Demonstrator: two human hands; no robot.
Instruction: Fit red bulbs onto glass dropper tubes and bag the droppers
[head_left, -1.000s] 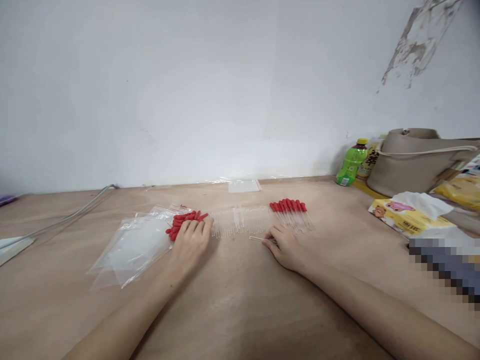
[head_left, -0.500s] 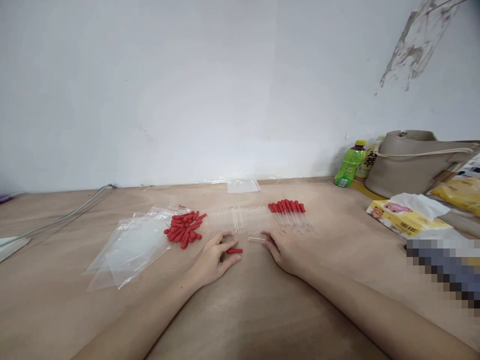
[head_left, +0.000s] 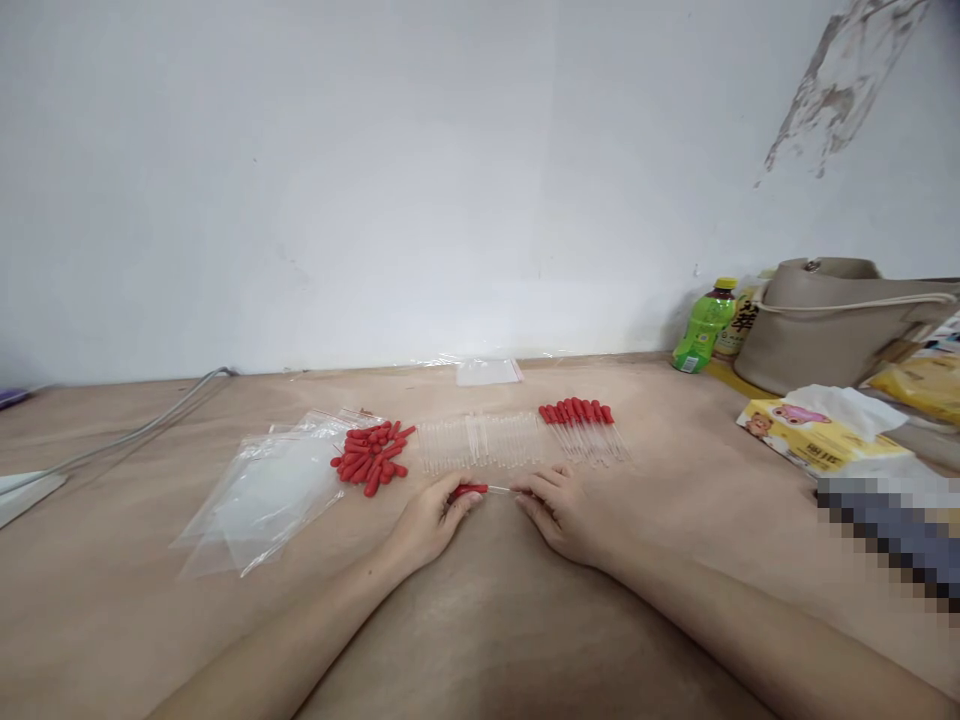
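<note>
A pale, scuffed wall [head_left: 375,180] rises behind a light-brown tabletop [head_left: 480,640]. The taupe handbag [head_left: 817,335] stands at the far right. At the left, several clear zip bags [head_left: 266,500] lie overlapping, and on the right the yellow tissue pack [head_left: 825,445] sits in front of the handbag, white tissue showing at its top.

Both hands rest low over the middle of the tabletop, facing each other. Between the zip bags and the right forearm stretches the row of clear pipette tubes [head_left: 480,442], lying side by side. At its right end lie the red-capped droppers [head_left: 581,425], bulbs toward the wall; at its left end is the heap of red dropper bulbs [head_left: 371,458], by the zip bags' edge. The green drink bottle [head_left: 700,330] stands upright beside the handbag.

The left hand [head_left: 429,512] pinches one red bulb [head_left: 472,489] between thumb and fingers. The right hand [head_left: 564,512] pinches a single slim clear tube [head_left: 500,490], its end meeting the bulb's open end.
</note>
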